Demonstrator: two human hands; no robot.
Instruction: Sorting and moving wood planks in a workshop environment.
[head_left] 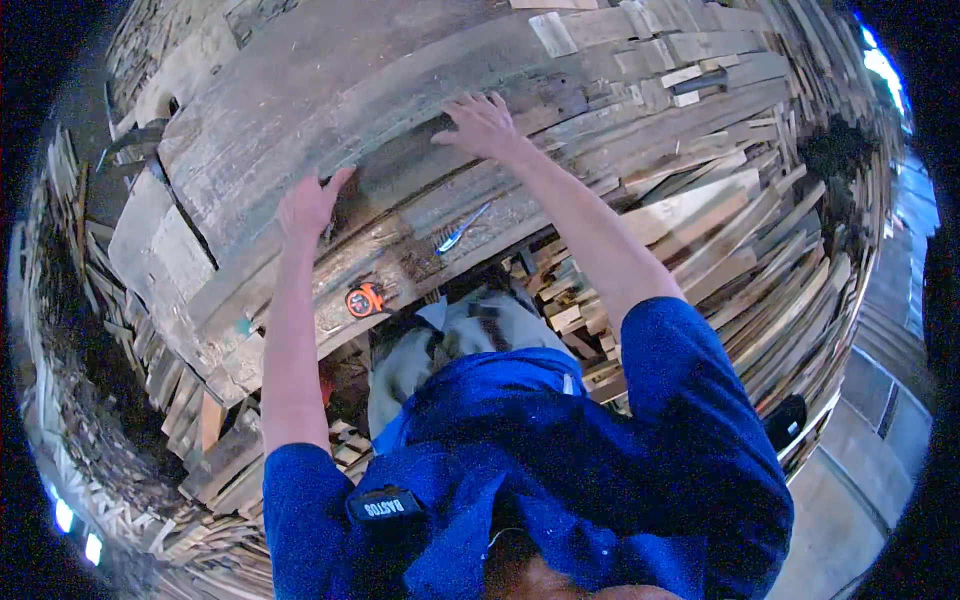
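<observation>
A long grey-brown wooden plank point(400, 150) lies slantwise over the bench in front of me. My left hand point(308, 207) rests at this plank, its thumb stretched out to the right; the other fingertips are hard to make out. Farther along, my right hand point(480, 127) lies on the wood with its fingers spread, holding nothing. Between my forearms, on the bench's near strip, are a blue-and-white pen point(462, 230) and an orange tape measure point(365, 299) close to the front edge.
A wide worn board point(270, 110) covers the far left of the bench. Stacked wood strips point(740, 235) fill the right side, and loose offcuts point(215, 425) pile up at left. Short wood pieces point(685, 85) lie on the boards at far right.
</observation>
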